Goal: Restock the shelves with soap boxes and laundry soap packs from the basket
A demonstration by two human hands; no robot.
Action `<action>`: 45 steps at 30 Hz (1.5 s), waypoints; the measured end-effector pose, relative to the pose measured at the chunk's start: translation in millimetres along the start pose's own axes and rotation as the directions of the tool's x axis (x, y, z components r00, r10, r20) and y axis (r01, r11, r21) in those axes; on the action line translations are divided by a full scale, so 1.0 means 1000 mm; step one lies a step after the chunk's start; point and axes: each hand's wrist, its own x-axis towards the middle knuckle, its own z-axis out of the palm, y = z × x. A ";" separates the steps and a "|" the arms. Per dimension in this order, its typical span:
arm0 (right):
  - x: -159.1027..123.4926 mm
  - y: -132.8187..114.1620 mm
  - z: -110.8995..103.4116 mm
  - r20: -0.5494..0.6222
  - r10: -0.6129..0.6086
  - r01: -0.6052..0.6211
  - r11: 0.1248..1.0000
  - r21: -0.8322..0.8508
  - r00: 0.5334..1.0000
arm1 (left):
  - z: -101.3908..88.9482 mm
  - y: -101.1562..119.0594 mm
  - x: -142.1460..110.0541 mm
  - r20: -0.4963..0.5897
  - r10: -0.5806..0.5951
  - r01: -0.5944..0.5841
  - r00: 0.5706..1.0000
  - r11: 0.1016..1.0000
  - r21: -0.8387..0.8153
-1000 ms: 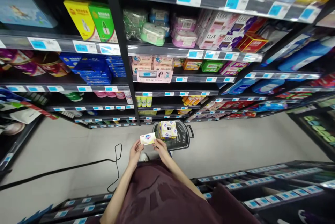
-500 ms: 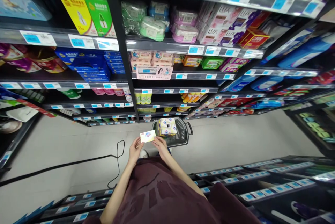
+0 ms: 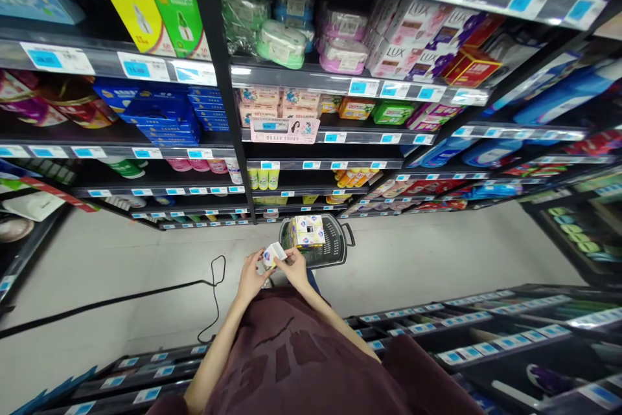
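Observation:
Between both hands, in front of my body, I hold a small white and yellow soap box [image 3: 275,253] with a blue and red logo, tilted so that a plain white side shows. My left hand [image 3: 252,276] is closed round its left end. The fingers of my right hand [image 3: 294,269] pinch its right end. Just beyond, a dark shopping basket [image 3: 336,243] stands on the floor. In it sits a stacked pack of matching soap boxes [image 3: 310,231], with a small dark gap in the middle of its top.
Ahead rises a shelf rack with price-label edges [image 3: 311,83], stocked with LUX soap boxes [image 3: 403,46], soap dishes [image 3: 282,44] and blue boxes [image 3: 162,111]. A black cable [image 3: 146,295] crosses the grey floor at left. Another shelf row [image 3: 466,331] stands behind me.
The soap box has been turned from its broad front to a tilted position showing a white side. My right hand has shifted slightly left, closer to my left one. The view has shifted slightly.

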 end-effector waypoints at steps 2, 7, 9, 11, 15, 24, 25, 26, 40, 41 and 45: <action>-0.002 -0.007 -0.002 0.079 -0.032 0.037 0.997 -0.068 0.996 | 0.001 0.000 0.000 -0.007 -0.014 0.013 1.000 0.999 -0.047; -0.004 -0.021 -0.008 0.320 -0.247 0.314 0.933 -0.176 0.915 | 0.003 -0.007 -0.004 0.081 -0.149 0.166 0.986 0.938 -0.304; -0.003 -0.022 -0.012 0.336 -0.274 0.350 0.917 -0.192 0.901 | 0.003 -0.012 -0.007 0.112 -0.231 0.257 0.966 0.877 -0.407; -0.001 -0.023 -0.017 0.346 -0.236 0.314 0.930 -0.190 0.908 | 0.003 -0.013 -0.009 0.148 -0.287 0.322 0.946 0.814 -0.483; 0.001 -0.024 -0.026 0.427 -0.141 0.215 0.968 -0.129 0.893 | 0.002 -0.008 -0.013 0.220 -0.279 0.355 0.935 0.731 -0.583; -0.003 -0.029 -0.028 0.416 -0.133 0.190 0.977 -0.098 0.899 | 0.003 -0.007 -0.017 0.234 -0.232 0.329 0.944 0.709 -0.624; -0.004 -0.028 -0.028 0.420 -0.131 0.188 0.977 -0.097 0.898 | 0.003 -0.008 -0.017 0.233 -0.230 0.327 0.945 0.706 -0.628; -0.004 -0.028 -0.027 0.425 -0.129 0.186 0.978 -0.095 0.896 | 0.003 -0.009 -0.017 0.233 -0.230 0.327 0.945 0.704 -0.630; -0.003 -0.023 -0.025 0.480 -0.139 0.222 0.968 -0.120 0.866 | 0.002 -0.014 -0.020 0.203 -0.185 0.272 0.962 0.738 -0.617; -0.003 -0.021 -0.025 0.483 -0.139 0.225 0.967 -0.124 0.864 | 0.002 -0.015 -0.020 0.201 -0.181 0.267 0.963 0.746 -0.610; -0.003 -0.015 -0.023 0.468 -0.128 0.223 0.963 -0.154 0.874 | 0.002 -0.012 -0.018 0.155 -0.138 0.202 0.978 0.794 -0.573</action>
